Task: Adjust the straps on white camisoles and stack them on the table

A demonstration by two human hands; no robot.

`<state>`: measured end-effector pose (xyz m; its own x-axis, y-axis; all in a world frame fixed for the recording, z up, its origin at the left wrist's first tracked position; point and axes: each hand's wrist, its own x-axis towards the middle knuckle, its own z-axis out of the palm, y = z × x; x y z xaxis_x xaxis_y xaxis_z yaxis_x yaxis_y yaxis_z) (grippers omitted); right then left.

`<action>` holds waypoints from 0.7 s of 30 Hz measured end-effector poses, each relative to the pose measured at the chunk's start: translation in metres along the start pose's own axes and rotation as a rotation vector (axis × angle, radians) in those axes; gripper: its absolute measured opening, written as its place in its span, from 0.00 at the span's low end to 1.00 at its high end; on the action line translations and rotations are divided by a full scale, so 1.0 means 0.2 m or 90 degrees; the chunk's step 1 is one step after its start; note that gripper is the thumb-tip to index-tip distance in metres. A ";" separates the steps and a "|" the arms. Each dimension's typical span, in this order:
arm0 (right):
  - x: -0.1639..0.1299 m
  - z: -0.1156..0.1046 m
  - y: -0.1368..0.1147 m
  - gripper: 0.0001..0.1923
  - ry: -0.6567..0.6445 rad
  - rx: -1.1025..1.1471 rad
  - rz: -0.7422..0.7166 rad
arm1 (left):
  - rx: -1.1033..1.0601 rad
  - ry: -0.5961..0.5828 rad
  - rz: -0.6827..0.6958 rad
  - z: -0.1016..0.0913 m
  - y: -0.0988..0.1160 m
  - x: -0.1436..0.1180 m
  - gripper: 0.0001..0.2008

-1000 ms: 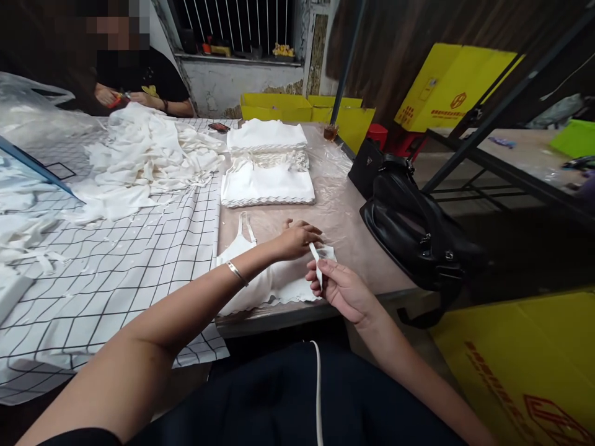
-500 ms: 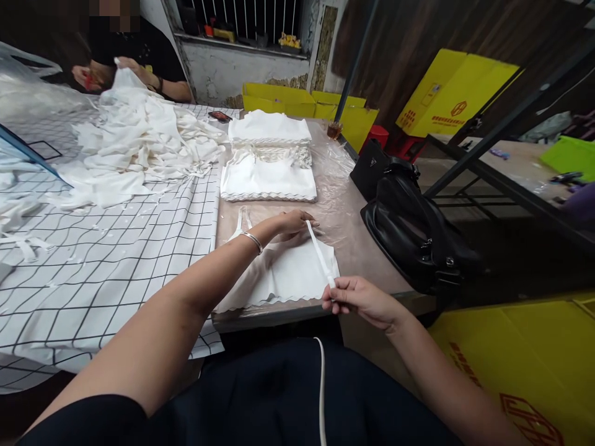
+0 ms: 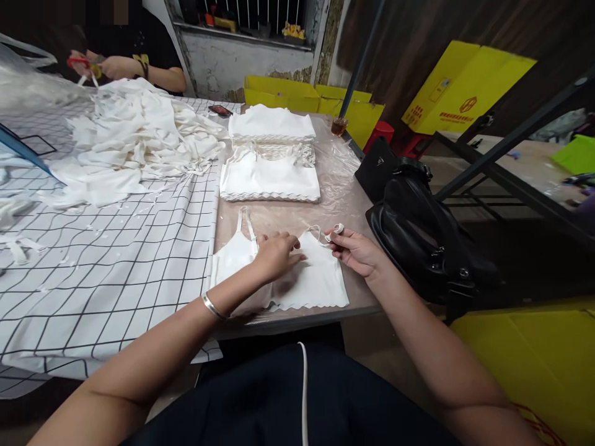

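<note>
White camisole [image 3: 320, 282] lies at the table's [image 3: 274, 217] near edge, right of a checked cloth [image 3: 153, 266]. Over its middle is the left hand [image 3: 276, 255], fingers loosely spread, contact unclear. The right hand [image 3: 359, 253] pinches a white strap [image 3: 337, 229], near a black bag [image 3: 413, 226].

Black bag [image 3: 413, 217], yellow box [image 3: 467, 90]
</note>
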<state>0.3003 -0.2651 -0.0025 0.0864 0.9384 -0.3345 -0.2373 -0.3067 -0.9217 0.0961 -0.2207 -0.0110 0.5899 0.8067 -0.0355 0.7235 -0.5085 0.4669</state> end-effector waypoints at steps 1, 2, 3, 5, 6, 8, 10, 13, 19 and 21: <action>0.01 0.01 0.00 0.18 0.015 0.002 0.001 | 0.013 -0.006 -0.001 0.03 0.01 -0.01 0.12; 0.01 0.02 0.01 0.19 0.030 0.003 0.001 | 0.023 -0.013 -0.002 0.05 0.02 -0.02 0.13; 0.01 0.03 0.01 0.20 0.041 0.000 0.001 | 0.029 -0.020 -0.003 0.07 0.03 -0.02 0.12; 0.01 0.06 0.02 0.21 0.043 -0.020 -0.006 | 0.032 -0.033 -0.012 0.09 0.04 -0.02 0.11; 0.01 0.07 0.03 0.21 0.035 -0.039 -0.015 | 0.027 -0.038 -0.020 0.09 0.05 -0.01 0.10; 0.02 0.08 0.04 0.19 0.020 -0.092 -0.041 | 0.009 -0.048 -0.034 0.10 0.05 0.00 0.08; 0.02 0.09 0.06 0.18 0.015 -0.143 -0.070 | -0.020 -0.054 -0.036 0.10 0.05 0.01 0.05; 0.04 0.10 0.08 0.19 0.009 -0.166 -0.096 | -0.094 -0.056 -0.044 0.10 0.04 0.02 0.09; 0.09 0.09 0.14 0.21 -0.036 -0.172 -0.144 | -0.258 -0.006 -0.100 0.11 0.02 0.01 0.16; 0.10 0.09 0.16 0.21 -0.064 -0.196 -0.164 | -0.293 0.012 -0.098 0.12 0.02 0.01 0.18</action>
<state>0.2776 -0.2528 -0.0352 0.0062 0.9969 -0.0788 0.0809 -0.0791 -0.9936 0.1082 -0.2287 -0.0299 0.4792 0.8694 -0.1202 0.5657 -0.2012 0.7997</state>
